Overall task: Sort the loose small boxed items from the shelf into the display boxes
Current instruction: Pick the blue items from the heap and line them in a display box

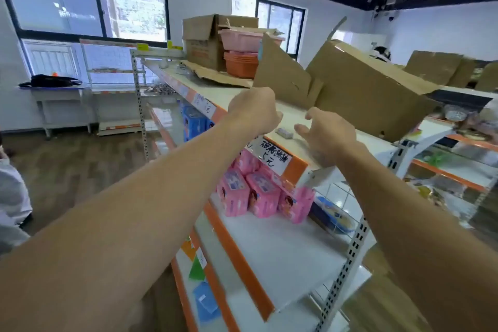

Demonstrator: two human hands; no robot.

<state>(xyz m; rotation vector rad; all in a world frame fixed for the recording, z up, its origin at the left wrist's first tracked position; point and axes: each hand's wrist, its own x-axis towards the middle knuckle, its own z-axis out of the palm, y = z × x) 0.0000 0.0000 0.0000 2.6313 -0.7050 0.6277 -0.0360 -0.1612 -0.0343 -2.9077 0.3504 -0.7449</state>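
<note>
Both my arms reach up to the top shelf (pixel 293 118) of a white and orange rack. My left hand (pixel 253 110) hovers over the shelf with its fingers curled; nothing shows in it. My right hand (pixel 326 131) is spread, thumb and fingers apart, just right of a small pale boxed item (pixel 283 132) that lies flat on the shelf between the two hands. A large brown cardboard box (pixel 361 89) with open flaps stands tilted right behind the hands. Its inside is hidden.
Farther left on the top shelf stand a second cardboard box (pixel 200 40), pink (pixel 242 39) and orange baskets (pixel 239 63). Pink packs (pixel 258 194) fill the shelf below, blue packs (pixel 192 121) lie further back. More cardboard boxes (pixel 436 66) stand at right.
</note>
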